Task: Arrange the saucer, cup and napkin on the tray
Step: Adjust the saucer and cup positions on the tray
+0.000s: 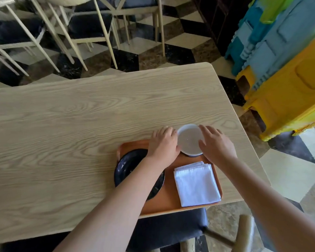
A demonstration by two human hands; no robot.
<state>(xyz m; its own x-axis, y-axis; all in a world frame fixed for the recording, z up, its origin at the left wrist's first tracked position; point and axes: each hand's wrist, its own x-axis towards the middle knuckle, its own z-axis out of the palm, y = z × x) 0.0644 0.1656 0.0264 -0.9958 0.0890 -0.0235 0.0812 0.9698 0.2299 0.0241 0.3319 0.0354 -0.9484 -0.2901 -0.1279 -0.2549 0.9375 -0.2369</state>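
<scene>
Head view
Tray [168, 200]: orange, on the wooden table [80, 124] at its near edge.
Saucer [129, 166]: black, on the tray's left half, partly under the left forearm.
Napkin [196, 184]: white, folded, on the tray's right half.
Cup [189, 140]: white, upright at the tray's far edge.
Left hand [163, 145]: fingers curled against the cup's left side.
Right hand [215, 142]: fingers spread loosely at the cup's right side; contact unclear.

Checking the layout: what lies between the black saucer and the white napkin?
Head view: only bare orange tray lies between the black saucer and folded white napkin, with the left forearm crossing above.
</scene>
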